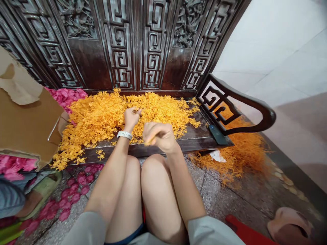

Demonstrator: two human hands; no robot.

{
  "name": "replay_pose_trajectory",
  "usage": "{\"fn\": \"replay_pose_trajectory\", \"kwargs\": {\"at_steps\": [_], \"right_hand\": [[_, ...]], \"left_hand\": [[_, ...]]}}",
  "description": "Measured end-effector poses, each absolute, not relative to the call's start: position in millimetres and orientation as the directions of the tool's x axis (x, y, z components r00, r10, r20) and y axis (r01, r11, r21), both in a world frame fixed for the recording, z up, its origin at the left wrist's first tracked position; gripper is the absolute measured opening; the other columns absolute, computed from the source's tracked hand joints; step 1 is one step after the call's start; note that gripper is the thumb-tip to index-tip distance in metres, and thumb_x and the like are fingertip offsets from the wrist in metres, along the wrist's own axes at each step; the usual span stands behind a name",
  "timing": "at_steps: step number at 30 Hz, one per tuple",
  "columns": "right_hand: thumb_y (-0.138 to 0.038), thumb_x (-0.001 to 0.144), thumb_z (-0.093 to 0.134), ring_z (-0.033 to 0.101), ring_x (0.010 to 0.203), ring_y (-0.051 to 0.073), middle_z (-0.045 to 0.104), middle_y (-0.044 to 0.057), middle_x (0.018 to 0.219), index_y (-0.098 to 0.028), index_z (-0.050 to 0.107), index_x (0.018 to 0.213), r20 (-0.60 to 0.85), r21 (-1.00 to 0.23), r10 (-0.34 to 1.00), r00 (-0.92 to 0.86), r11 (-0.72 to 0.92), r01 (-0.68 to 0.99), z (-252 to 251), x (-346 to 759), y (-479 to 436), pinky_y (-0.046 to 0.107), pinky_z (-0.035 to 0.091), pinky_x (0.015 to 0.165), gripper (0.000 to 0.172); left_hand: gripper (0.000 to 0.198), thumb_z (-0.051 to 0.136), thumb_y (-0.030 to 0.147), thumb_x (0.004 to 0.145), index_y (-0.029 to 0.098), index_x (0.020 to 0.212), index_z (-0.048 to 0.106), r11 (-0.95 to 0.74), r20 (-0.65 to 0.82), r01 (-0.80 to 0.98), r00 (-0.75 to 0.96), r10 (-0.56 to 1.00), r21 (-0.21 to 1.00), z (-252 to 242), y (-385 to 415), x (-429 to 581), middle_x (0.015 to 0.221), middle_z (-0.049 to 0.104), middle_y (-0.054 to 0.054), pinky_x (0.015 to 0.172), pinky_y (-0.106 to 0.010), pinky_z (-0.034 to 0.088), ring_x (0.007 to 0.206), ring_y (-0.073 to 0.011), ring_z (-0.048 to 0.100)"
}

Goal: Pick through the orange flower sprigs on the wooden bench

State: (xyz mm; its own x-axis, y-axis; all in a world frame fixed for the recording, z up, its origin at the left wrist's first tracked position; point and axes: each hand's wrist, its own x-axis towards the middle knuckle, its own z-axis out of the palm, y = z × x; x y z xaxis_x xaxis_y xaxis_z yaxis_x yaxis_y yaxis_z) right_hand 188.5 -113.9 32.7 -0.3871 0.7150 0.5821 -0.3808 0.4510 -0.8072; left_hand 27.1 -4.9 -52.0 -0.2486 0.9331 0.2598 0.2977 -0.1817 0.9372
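Observation:
A large heap of yellow plastic flower pieces covers the seat of a dark wooden bench. My left hand, with a pale watch band at its wrist, is over the middle of the heap. Its fingers are curled closed, and what they hold is too small to make out. Nearer to me, my right hand is above the bench's front edge, blurred by motion. Thumb and fingers are pinched on a small yellow flower piece; its exact shape is smeared.
A cardboard box is at left, with pink flowers behind it. Magenta flowers lie on the floor near another person's foot. A phone lies by the armrest. An orange strand pile is at right.

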Motion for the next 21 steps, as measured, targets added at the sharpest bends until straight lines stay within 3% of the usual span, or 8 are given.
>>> {"fn": "replay_pose_trajectory", "kwargs": {"at_steps": [3, 6, 8, 11, 14, 18, 20, 21], "right_hand": [[-0.067, 0.086, 0.082, 0.035, 0.055, 0.010, 0.059, -0.004, 0.072, -0.025, 0.065, 0.086, 0.265, -0.824, 0.960, -0.091, 0.177, -0.538, 23.2, 192.9, -100.3, 0.026, 0.033, 0.053, 0.045], [-0.063, 0.082, 0.085, 0.025, 0.053, 0.009, 0.051, -0.007, 0.069, -0.024, 0.067, 0.103, 0.029, -0.920, 0.994, 0.101, 0.066, -0.385, 0.2, 199.1, -81.7, 0.025, 0.022, 0.050, 0.047], [-0.061, 0.085, 0.083, 0.032, 0.056, 0.011, 0.048, -0.007, 0.067, -0.023, 0.070, 0.114, 0.143, -0.975, 0.980, 0.135, 0.163, -0.149, -12.6, 201.4, -74.5, 0.026, 0.026, 0.053, 0.050], [-0.058, 0.090, 0.079, 0.044, 0.061, 0.013, 0.051, -0.006, 0.068, -0.022, 0.073, 0.115, 0.358, -0.919, 0.933, 0.037, 0.345, 0.189, -23.6, 204.7, -70.5, 0.028, 0.033, 0.060, 0.044], [-0.058, 0.097, 0.071, 0.045, 0.060, 0.014, 0.051, -0.005, 0.065, -0.021, 0.073, 0.102, 0.408, -0.864, 0.912, 0.027, 0.377, 0.333, -23.5, 208.3, -73.5, 0.029, 0.035, 0.062, 0.037], [-0.056, 0.104, 0.065, 0.056, 0.066, 0.016, 0.066, 0.001, 0.072, -0.020, 0.071, 0.086, 0.504, -0.808, 0.863, -0.040, 0.487, 0.332, 4.5, 205.2, -99.9, 0.029, 0.044, 0.067, 0.040], [-0.053, 0.106, 0.063, 0.065, 0.070, 0.015, 0.073, 0.002, 0.077, -0.020, 0.075, 0.089, 0.530, -0.759, 0.739, -0.415, 0.632, 0.156, 27.4, 201.9, -118.8, 0.027, 0.051, 0.070, 0.039], [-0.054, 0.106, 0.064, 0.069, 0.072, 0.015, 0.076, 0.003, 0.078, -0.021, 0.078, 0.090, 0.533, -0.711, 0.557, -0.637, 0.703, 0.019, 38.1, 201.2, -126.4, 0.025, 0.054, 0.070, 0.040]], "left_hand": [[0.029, 0.073, 0.044, 0.093, 0.019, 0.079, 0.073, -0.246, 0.321, 0.295, -0.239, 0.917, 0.923, -44.5, -12.3, 26.3, 0.078, 0.073, -0.007, 0.066, -0.031, 0.042, 0.070, -0.0207, 0.063], [0.033, 0.068, 0.044, 0.097, 0.019, 0.074, 0.071, -0.362, 0.415, 0.399, -0.051, 0.909, 0.843, -33.9, -22.4, 35.1, 0.069, 0.066, -0.002, 0.064, -0.031, 0.036, 0.062, -0.0173, 0.053], [0.031, 0.064, 0.033, 0.097, 0.019, 0.070, 0.068, -0.449, 0.447, 0.455, 0.120, 0.886, 0.769, -29.9, -27.0, 43.6, 0.065, 0.062, -0.001, 0.066, -0.031, 0.034, 0.063, -0.0171, 0.050], [0.029, 0.056, 0.013, 0.087, 0.021, 0.059, 0.060, -0.536, 0.457, 0.534, 0.287, 0.842, 0.653, -29.5, -30.2, 54.0, 0.061, 0.059, -0.003, 0.068, -0.033, 0.033, 0.065, -0.0195, 0.048], [0.030, 0.056, 0.010, 0.085, 0.021, 0.059, 0.063, -0.569, 0.446, 0.569, 0.355, 0.821, 0.594, -31.5, -30.9, 57.5, 0.060, 0.062, -0.006, 0.070, -0.035, 0.035, 0.067, -0.0219, 0.048], [0.026, 0.062, 0.022, 0.094, 0.021, 0.076, 0.081, -0.531, 0.425, 0.547, 0.320, 0.847, 0.647, -36.5, -25.7, 51.1, 0.079, 0.079, -0.008, 0.078, -0.036, 0.043, 0.076, -0.0238, 0.062], [0.024, 0.065, 0.027, 0.093, 0.020, 0.078, 0.083, -0.444, 0.389, 0.502, 0.216, 0.895, 0.742, -41.3, -20.0, 45.0, 0.083, 0.081, -0.009, 0.078, -0.036, 0.046, 0.078, -0.0244, 0.067], [0.025, 0.066, 0.030, 0.093, 0.019, 0.078, 0.083, -0.386, 0.362, 0.462, 0.143, 0.921, 0.799, -44.0, -17.1, 42.0, 0.082, 0.082, -0.009, 0.078, -0.036, 0.047, 0.077, -0.0243, 0.068]]}}
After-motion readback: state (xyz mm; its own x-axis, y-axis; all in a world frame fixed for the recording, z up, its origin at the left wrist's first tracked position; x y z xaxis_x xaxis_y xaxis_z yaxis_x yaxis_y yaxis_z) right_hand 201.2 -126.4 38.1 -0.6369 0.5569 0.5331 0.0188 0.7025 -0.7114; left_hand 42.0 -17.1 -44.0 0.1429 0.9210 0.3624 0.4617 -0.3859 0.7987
